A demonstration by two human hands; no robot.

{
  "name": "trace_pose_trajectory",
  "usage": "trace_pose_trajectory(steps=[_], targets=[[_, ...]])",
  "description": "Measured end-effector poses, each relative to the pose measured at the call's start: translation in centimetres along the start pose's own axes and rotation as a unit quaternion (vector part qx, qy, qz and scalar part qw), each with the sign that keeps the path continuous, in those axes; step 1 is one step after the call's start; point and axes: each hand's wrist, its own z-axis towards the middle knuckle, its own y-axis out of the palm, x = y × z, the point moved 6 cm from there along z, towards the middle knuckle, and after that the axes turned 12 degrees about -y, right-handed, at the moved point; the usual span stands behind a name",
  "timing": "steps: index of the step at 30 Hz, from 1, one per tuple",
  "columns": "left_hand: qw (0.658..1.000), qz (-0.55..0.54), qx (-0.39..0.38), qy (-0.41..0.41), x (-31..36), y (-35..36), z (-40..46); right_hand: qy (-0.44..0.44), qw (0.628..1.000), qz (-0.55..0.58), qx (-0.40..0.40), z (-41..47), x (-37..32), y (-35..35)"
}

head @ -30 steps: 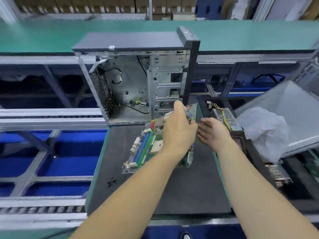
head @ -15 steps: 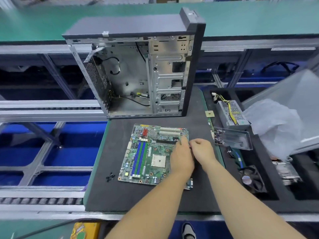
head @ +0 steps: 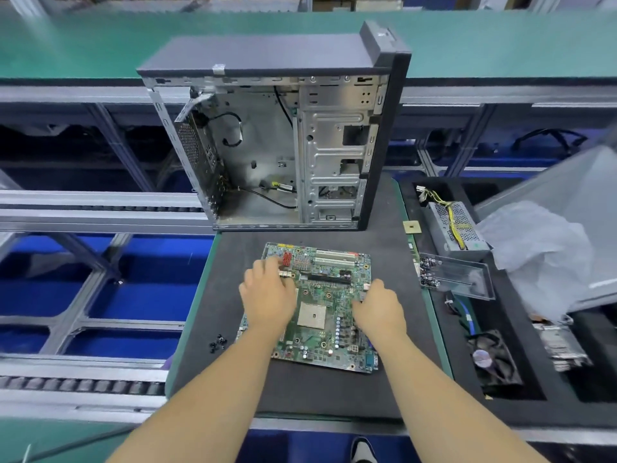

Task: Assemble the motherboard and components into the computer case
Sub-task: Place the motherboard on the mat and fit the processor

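Motherboard [head: 329, 307] flat on dark tabletop [head: 233, 379], near centre. Left hand [head: 268, 295] on board's left part, fingers curled, whether gripping cannot tell. Right hand [head: 379, 309] at right edge, fingers bent over edge. Loose screws [head: 217, 342] left of board. Open computer case [head: 287, 142] upright beyond board, apart.
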Motion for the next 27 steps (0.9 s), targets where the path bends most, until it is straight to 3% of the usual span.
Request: trace_pose_trajectory(steps=[6, 14, 20, 24, 27], targets=[[0.997, -0.037, 0.005, -0.066, -3.1, -0.9, 1.4, -0.073, 0.997, -0.037, 0.010, 2.2, 0.1, -2.5], [0.997, -0.053, -0.009, -0.055, -2.8, -0.3, 2.2, -0.179, 0.979, -0.017, -0.092, 6.1, -0.7, -2.7], [0.990, -0.062, -0.121, -0.037, -2.5, 1.5, 2.4, -0.293, 0.943, -0.122, -0.101, 8.2, -6.8, -1.1], [0.979, -0.111, -0.149, -0.086, -2.7, 1.7, 2.0, -0.300, 0.932, -0.162, -0.123, 9.6, -8.2, -1.0], [0.982, -0.083, -0.138, -0.101, -3.0, 1.5, 2.5, -0.276, 0.947, -0.135, -0.097, 9.8, -7.3, -0.5]])
